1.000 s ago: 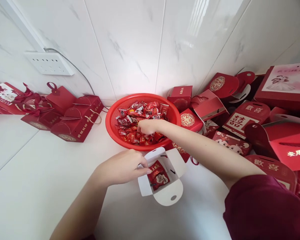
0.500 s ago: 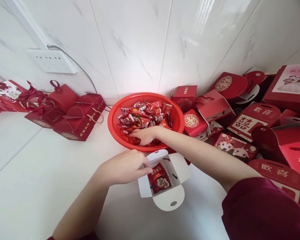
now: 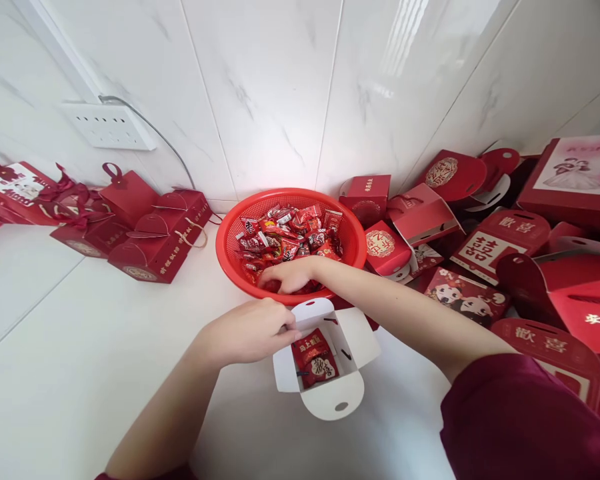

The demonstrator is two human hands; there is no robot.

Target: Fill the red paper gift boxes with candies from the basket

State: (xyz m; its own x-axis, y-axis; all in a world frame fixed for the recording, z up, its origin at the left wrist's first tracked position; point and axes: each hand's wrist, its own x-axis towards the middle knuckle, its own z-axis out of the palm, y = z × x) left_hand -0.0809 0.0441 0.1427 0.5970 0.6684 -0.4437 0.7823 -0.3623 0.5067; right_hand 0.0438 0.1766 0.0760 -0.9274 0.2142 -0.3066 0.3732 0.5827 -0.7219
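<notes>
My right hand (image 3: 291, 275) reaches into the front of a red plastic basket (image 3: 361, 240) piled with wrapped candies (image 3: 285, 230). Its fingers curl around a red wrapped candy (image 3: 271, 285), partly hidden by the hand. In front of the basket stands a small white-lined gift box (image 3: 334, 399), its flaps spread open. Red packets (image 3: 314, 353) with gold and dark lettering lie inside it. My left hand (image 3: 255, 333) is closed at the box's back left edge, thumb and curled fingers on the cardboard; the fingertips are partly hidden.
Folded red gift boxes (image 3: 155, 233) stand at the left by the wall, one with a rope handle. A large heap of red boxes (image 3: 500, 243) fills the right side. A white socket strip (image 3: 107, 125) with a cable is on the tiled wall (image 3: 270, 93).
The right hand's fingers have drawn together around a red candy in the basket. My left hand stays at the box edge. The view has shifted slightly.
</notes>
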